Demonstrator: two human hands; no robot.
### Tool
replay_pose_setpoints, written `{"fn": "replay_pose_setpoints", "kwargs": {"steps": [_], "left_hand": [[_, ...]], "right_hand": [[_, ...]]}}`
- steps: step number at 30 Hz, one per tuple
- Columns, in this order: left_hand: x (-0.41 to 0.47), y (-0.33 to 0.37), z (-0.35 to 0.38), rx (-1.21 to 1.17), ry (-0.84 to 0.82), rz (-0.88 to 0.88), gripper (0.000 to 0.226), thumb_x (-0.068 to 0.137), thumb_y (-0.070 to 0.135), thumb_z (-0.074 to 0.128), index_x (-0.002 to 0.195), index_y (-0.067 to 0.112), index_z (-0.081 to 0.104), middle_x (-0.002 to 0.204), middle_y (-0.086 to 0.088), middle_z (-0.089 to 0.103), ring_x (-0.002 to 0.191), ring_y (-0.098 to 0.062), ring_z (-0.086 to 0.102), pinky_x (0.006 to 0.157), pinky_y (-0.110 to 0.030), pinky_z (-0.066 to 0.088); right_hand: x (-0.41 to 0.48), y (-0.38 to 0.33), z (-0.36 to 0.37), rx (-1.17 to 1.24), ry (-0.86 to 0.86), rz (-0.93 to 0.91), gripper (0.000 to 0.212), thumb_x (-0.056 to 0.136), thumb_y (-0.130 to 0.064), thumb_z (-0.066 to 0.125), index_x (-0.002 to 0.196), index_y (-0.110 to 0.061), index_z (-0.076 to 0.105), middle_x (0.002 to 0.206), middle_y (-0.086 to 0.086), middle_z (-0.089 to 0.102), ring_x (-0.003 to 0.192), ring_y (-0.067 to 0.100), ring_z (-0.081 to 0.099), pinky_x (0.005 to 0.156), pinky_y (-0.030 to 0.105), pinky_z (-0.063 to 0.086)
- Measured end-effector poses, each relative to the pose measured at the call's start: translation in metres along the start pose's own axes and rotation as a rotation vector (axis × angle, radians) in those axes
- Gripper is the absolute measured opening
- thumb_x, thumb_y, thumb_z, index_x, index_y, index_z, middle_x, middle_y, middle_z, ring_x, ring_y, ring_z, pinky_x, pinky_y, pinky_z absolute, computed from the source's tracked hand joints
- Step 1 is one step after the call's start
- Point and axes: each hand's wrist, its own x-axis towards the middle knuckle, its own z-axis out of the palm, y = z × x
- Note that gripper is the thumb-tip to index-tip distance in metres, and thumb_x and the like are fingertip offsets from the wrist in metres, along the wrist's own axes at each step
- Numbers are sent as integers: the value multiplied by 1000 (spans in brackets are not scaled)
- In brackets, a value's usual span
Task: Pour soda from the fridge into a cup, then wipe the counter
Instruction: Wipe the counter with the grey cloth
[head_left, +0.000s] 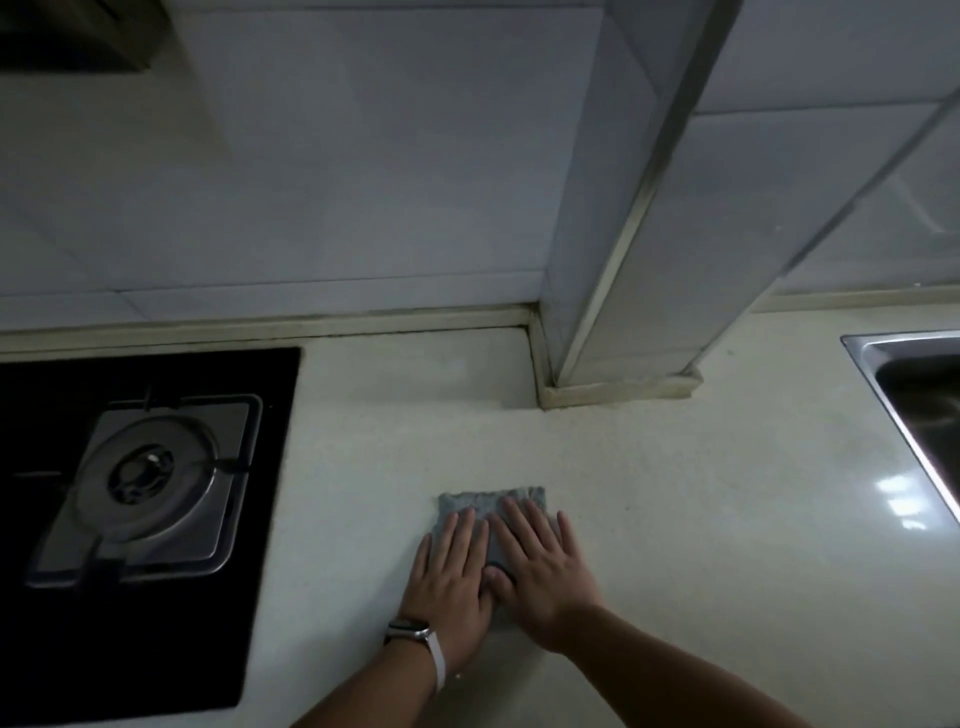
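Note:
A grey cloth (480, 503) lies flat on the pale counter (701, 519), in the lower middle of the head view. My left hand (451, 577), with a watch on the wrist, presses on the cloth's left side with straight fingers. Beside it, my right hand (543, 571) presses flat on the right side, and the thumbs of both hands meet in the middle. Most of the cloth is hidden under my hands; only its far edge shows. No cup or soda is in view.
A black gas hob (140, 493) with a burner sits at the left. A steel sink (919, 405) is at the right edge. A tiled pillar (613, 291) stands on the counter behind the cloth, against the tiled wall.

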Motion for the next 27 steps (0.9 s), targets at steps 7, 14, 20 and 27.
{"fn": "replay_pose_setpoints", "kwargs": {"steps": [7,14,20,27], "left_hand": [[-29,-2,12,9,-23,58,60,96,46,33,142,13,53,150,-7,48,138,-27,46,115,-37,3],[-30,-12,17,5,89,90,61,97,44,26,146,14,47,155,-10,40,143,-31,38,116,-52,31],[-27,-19,25,43,137,114,75,96,54,-10,155,16,16,162,-4,6,151,-30,6,119,-44,-2],[-31,-6,23,68,48,9,60,101,43,21,147,11,43,154,-8,41,143,-28,35,115,-41,3]], "right_hand": [[-39,-10,15,-29,69,-7,59,103,-53,8,155,-24,7,162,1,-3,149,25,-9,121,44,-9],[-43,-27,11,-44,39,2,59,104,-48,15,154,-16,16,162,9,14,149,28,4,117,52,6],[-37,-37,19,-13,39,10,63,98,-50,0,152,-21,-12,162,3,-17,147,20,-24,120,43,-10],[-36,-25,16,-51,51,-88,63,99,-51,-3,151,-16,-14,159,4,-22,143,20,-31,113,42,-22]]}}
